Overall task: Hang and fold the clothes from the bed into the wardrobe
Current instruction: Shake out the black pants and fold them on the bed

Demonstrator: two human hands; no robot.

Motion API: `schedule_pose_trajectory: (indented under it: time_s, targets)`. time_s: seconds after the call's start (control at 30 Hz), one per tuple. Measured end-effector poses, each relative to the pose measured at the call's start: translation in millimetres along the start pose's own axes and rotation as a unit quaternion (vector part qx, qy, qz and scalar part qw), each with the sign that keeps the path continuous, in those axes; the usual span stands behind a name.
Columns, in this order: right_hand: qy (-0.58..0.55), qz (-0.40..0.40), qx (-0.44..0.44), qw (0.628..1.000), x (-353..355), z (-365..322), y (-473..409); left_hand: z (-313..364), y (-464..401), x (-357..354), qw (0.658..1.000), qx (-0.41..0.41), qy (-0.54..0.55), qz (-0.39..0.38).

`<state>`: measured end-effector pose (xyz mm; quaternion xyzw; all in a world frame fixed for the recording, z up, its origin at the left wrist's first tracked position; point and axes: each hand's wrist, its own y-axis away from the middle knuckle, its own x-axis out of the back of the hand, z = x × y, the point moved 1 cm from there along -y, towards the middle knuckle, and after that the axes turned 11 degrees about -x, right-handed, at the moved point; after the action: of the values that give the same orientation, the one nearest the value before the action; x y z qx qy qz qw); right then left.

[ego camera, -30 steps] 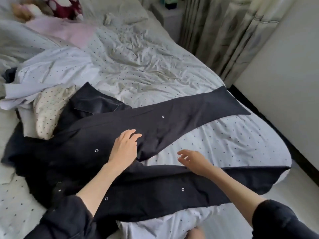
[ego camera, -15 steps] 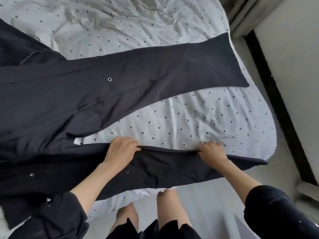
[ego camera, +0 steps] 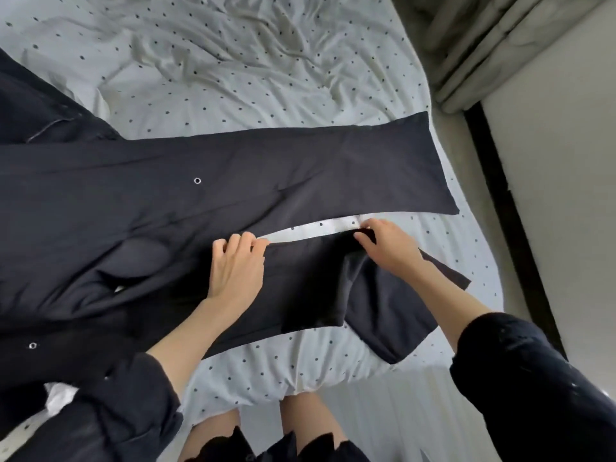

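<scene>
Off-task surroundings, as you see them:
Pale curtain [ego camera: 473, 51] hangs top right beside a white wall [ego camera: 560, 168]; dark skirting [ego camera: 510, 228] (floor-level) edges the light floor [ego camera: 383, 415].

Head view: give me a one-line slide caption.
Both hands, left hand and right hand, pinch the near front panel's edge of a dark coat spread on the dotted bed sheet.
</scene>
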<state>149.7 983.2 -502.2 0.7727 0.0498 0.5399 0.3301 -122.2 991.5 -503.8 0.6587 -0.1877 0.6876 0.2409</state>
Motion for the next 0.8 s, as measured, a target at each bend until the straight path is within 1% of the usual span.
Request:
schedule_pose_trajectory:
  time_s: [0.07,0.17,0.23,0.27,0.33,0.37,0.4,0.5,0.57,0.67,0.8]
  targets:
    - [0.039,0.016,-0.039,0.998,-8.7,28.1,7.9,22.2,3.1,-9.5,1.000,-0.001,0.007,-0.006]
    - [0.080,0.033,-0.104,0.991,-9.5,77.6,18.1,47.9,6.4,-22.0,0.999,-0.014,0.006,-0.035]
    - [0.126,0.012,-0.123,0.984,-9.0,103.9,22.2,60.6,7.8,-27.7,0.998,-0.035,0.001,-0.054]
    - [0.148,-0.012,-0.135,0.980,-6.7,113.4,22.8,66.0,8.2,-30.1,0.997,-0.047,0.001,-0.063]
    - [0.149,-0.043,-0.168,0.973,4.4,127.6,21.4,75.8,7.0,-32.5,0.994,-0.063,0.006,-0.087]
    - [0.148,-0.037,-0.173,0.973,10.1,129.2,18.1,76.2,8.0,-33.8,0.993,-0.062,0.007,-0.095]
    - [0.154,-0.018,-0.171,0.973,17.6,131.3,14.6,77.9,8.3,-34.0,0.993,-0.062,0.007,-0.102]
    - [0.188,0.108,-0.136,0.967,48.1,131.9,-5.4,82.7,7.3,-34.4,0.991,-0.079,0.004,-0.105]
    - [0.193,0.165,-0.126,0.959,64.5,128.1,-19.8,83.2,7.0,-34.7,0.991,-0.088,-0.002,-0.101]
    - [0.136,0.193,-0.133,0.963,66.8,123.0,-31.6,84.1,5.6,-35.0,0.991,-0.087,-0.009,-0.100]
    - [0.074,0.173,-0.043,0.981,3.3,87.0,13.7,82.0,30.4,-34.8,0.992,-0.061,-0.005,-0.109]
